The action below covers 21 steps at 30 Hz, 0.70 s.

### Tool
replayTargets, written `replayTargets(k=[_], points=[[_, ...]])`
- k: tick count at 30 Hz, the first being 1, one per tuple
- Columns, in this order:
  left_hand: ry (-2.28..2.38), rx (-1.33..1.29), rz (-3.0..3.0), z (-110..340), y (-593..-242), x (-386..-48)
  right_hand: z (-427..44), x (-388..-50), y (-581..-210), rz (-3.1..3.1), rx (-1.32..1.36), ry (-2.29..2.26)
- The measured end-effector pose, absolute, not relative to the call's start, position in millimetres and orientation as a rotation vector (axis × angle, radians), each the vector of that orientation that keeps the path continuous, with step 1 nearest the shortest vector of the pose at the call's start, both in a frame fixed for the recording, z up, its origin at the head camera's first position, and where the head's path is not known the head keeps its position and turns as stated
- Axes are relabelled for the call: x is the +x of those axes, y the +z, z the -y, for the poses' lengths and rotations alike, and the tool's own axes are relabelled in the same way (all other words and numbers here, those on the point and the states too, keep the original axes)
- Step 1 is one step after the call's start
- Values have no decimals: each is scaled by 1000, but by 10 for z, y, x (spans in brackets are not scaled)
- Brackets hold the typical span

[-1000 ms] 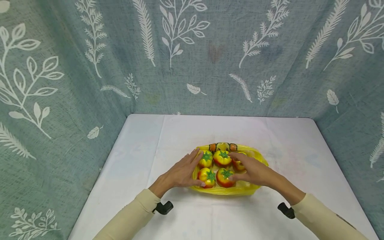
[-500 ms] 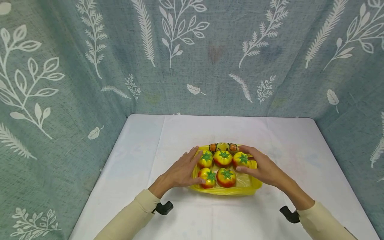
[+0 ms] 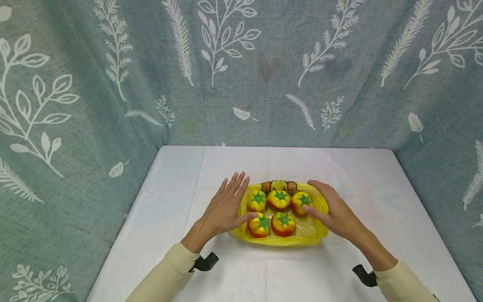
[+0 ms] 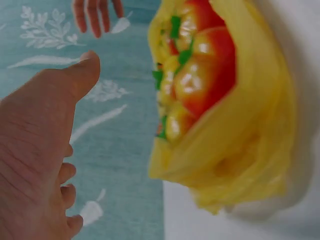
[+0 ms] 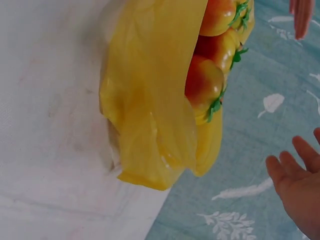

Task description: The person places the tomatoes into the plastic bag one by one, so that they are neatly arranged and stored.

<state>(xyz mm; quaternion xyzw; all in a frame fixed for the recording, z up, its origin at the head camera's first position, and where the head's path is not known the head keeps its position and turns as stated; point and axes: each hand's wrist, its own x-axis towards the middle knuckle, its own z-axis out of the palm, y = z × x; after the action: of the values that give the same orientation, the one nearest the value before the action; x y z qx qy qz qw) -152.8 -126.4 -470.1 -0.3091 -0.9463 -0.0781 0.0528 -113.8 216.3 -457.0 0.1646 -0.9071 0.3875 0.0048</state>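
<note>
A yellow plastic bag, rolled open at the top, holds several red-yellow toy tomatoes with green star-shaped tops. Three sit in the far row and two in the near row; the near right spot shows bag lining. My left hand hovers at the bag's left side with fingers straight and thumb over the rim. At the right side is my right hand, its thumb extended in front of a tomato. In the wrist views, both the left hand and the right hand appear apart from the bag, holding nothing.
The bag rests on a table with a white cover. Behind and beside the table hangs a blue-green curtain with white leaf prints. Cream sleeves and black wrist mounts are on both arms.
My right hand has moved from over the tomatoes to the bag's right side, and the bag's right edge is drawn in. My left hand has lifted slightly away, fingers spreading.
</note>
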Motion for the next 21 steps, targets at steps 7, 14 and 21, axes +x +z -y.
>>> replayTargets(k=[7,14,21], points=[[-247,-944,2779,1221,-4584,-1440,-2178,-1131,-4615,2773,583,988],[-222,-918,2744,1223,-4565,-1392,-2176,-1126,-4669,2718,669,704],[-206,-909,2742,1230,-4573,-1388,-2179,-1143,-4722,2652,727,493]])
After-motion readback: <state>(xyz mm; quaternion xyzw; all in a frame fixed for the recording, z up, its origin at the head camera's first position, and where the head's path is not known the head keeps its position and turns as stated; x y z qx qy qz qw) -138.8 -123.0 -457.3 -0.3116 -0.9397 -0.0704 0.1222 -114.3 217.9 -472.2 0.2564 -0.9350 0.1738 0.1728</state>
